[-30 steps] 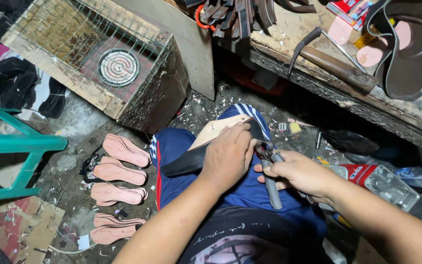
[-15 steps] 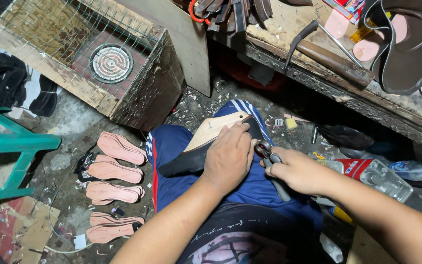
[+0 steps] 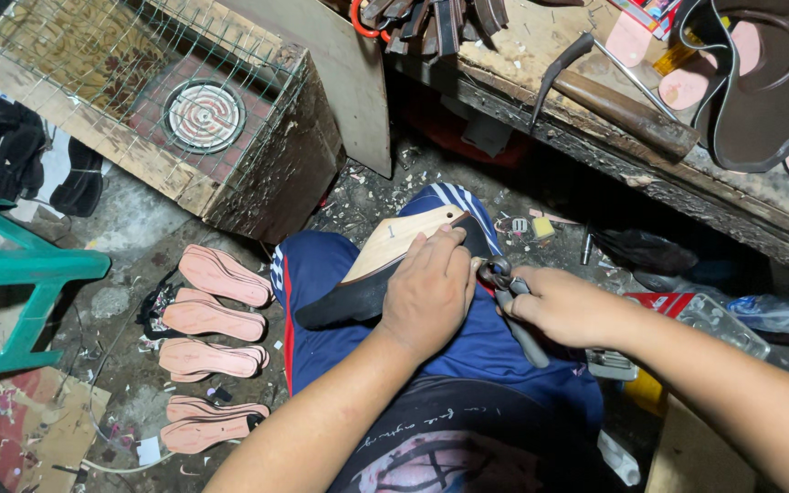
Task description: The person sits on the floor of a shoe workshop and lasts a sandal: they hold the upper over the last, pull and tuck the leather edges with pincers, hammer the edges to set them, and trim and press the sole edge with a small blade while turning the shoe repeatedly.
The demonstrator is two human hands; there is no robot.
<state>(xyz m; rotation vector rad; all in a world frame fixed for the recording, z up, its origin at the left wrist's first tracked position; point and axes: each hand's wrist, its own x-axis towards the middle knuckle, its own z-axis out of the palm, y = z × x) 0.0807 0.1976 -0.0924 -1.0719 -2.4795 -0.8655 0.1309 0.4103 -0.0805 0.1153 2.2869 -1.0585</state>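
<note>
We see the shoe, a black upper stretched over a pale wooden last, lying sole-up across the person's right thigh, its toe pointing toward the dark gap under the bench. The left hand lies flat over the shoe's rear half, fingers spread and pressing down on the sole edge. The right hand is wrapped tightly around the handles of the lasting pliers, whose head meets the shoe's right edge just beside the left fingertips. Room to move is narrow: the bench's front edge runs close beyond the knee, and a wire-covered wooden crate stands just off the left knee. Inside the crate a round coiled burner sits on a reddish floor. On the ground along the left leg lies a row of pink insoles, near a green stool. A hammer rests along the bench's front edge.
</note>
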